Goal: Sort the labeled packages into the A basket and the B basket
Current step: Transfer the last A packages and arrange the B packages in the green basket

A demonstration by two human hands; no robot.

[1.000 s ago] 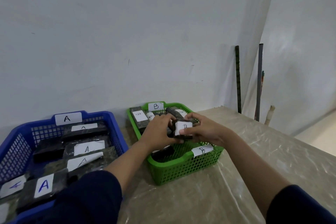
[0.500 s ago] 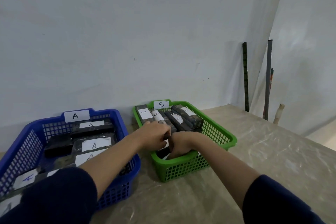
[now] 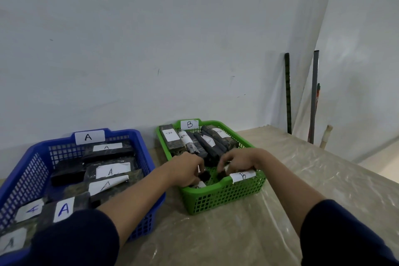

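Observation:
The green basket (image 3: 222, 197) carries a B tag at its back rim and holds several dark packages with white B labels (image 3: 210, 147). Both my hands reach into its front part. My left hand (image 3: 186, 170) and my right hand (image 3: 240, 160) have their fingers curled down onto a dark package (image 3: 204, 176) that lies low in the basket and is mostly hidden by the fingers. A white B label (image 3: 243, 176) sits on the front right rim under my right wrist. The blue basket (image 3: 32, 170), tagged A, stands to the left with several A-labeled packages (image 3: 110, 171).
The baskets stand side by side against a white wall on a table covered with clear plastic sheet (image 3: 280, 190). Thin metal bars (image 3: 314, 97) lean in the corner at the back right. The table's right edge drops off near them.
My hands have lowered the package from above the green basket down into its front part. They have then spread slightly apart.

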